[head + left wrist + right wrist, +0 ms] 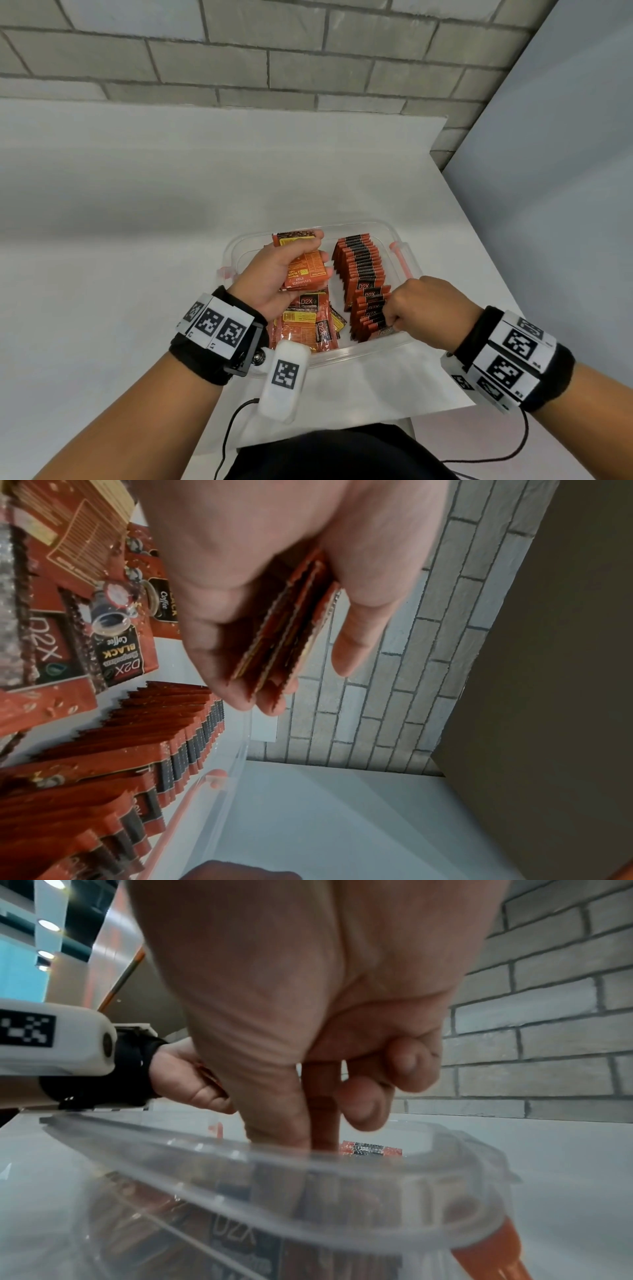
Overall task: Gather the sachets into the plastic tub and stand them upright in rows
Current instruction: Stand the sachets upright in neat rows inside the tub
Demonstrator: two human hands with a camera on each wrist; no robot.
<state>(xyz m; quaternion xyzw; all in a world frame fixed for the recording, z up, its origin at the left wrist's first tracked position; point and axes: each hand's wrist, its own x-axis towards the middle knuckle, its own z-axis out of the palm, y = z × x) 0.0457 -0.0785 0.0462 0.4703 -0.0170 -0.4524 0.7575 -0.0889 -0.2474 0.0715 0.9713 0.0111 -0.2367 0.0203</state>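
A clear plastic tub (376, 224) with orange latches sits on the white table in front of me. Along its right side stands a row of red-and-black sachets (359, 263), upright on edge. Several loose sachets (308, 325) lie flat in the near left part. My left hand (308, 263) hovers over the tub's left half and grips a small stack of sachets (306, 274), seen edge-on (287, 631) between thumb and fingers. My right hand (392, 318) is at the near end of the row. Its thumb and forefinger (322, 1123) reach down past the rim (240, 1153) and pinch a sachet there.
The white table (137, 240) stretches far to the left and behind the tub. Its right edge runs close by the tub, beside a grey panel (565, 171). A grey brick wall (274, 61) stands behind. An orange latch (400, 257) sticks out on the tub's right side.
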